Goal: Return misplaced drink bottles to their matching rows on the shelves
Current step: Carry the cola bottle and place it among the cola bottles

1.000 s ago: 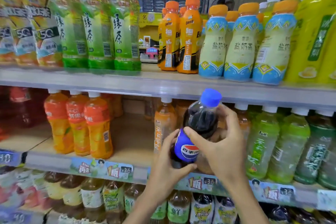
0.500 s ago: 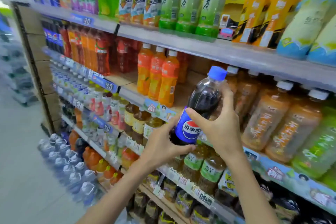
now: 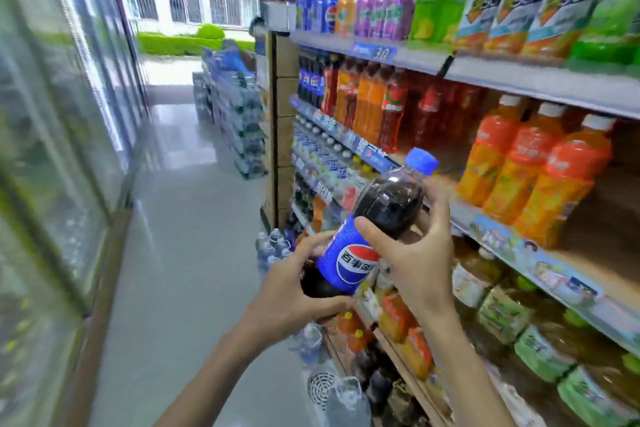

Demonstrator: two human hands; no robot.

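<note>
While I scan from the left: glass cooler doors [image 3: 62,121] line that side, blurred; grey floor [image 3: 180,253] runs down the aisle; stacked water packs [image 3: 235,121] stand at its far end. Left hand [image 3: 294,291] wraps the base of the cola bottle [image 3: 363,239]; right hand [image 3: 415,253] grips its upper body, thumb across the blue label. Bottle tilts, blue cap [image 3: 420,160] up and to the right, held in the aisle just in front of the shelves [image 3: 540,83]. Matching cola row [image 3: 310,80] sits at the far end of the second shelf. Orange bottles [image 3: 530,173] stand at right.
</note>
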